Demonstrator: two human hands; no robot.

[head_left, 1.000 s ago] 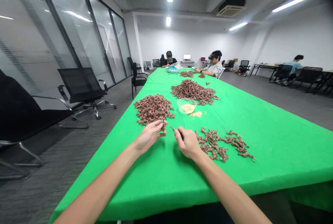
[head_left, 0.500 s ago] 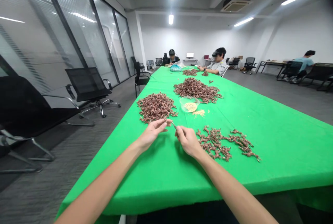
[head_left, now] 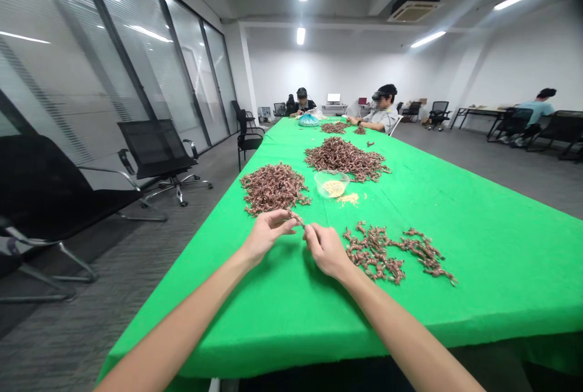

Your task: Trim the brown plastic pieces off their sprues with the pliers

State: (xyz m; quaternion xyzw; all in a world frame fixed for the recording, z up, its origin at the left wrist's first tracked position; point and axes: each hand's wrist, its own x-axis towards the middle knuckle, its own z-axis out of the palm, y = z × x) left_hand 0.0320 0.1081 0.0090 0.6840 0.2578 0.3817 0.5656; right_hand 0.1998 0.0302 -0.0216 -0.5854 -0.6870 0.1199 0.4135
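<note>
My left hand (head_left: 268, 235) is closed on a small brown knobbly piece (head_left: 296, 217), holding it between thumb and fingertips above the green cloth. My right hand (head_left: 325, 246) pinches a thin, dark, slender thing whose tip meets that piece; most of it is hidden by the fingers. Just beyond my left hand lies a heap of similar brown pieces (head_left: 274, 187). Beside my right wrist, more of these pieces lie in a loose scatter (head_left: 373, 252). A clear plastic bowl (head_left: 320, 184) of small pale bits stands ahead of both hands.
The green-covered table (head_left: 473, 240) runs far ahead. A larger brown heap (head_left: 344, 158) lies behind the bowl, and pale bits (head_left: 350, 198) are spilled beside it. Two people sit at the far end near a blue bag (head_left: 308, 120). Black chairs (head_left: 157, 148) stand at left.
The gap between my hands has closed: the slender thing's tip, apart from the brown piece before, now meets it. The brown piece shows more clearly, tilted toward my right hand.
</note>
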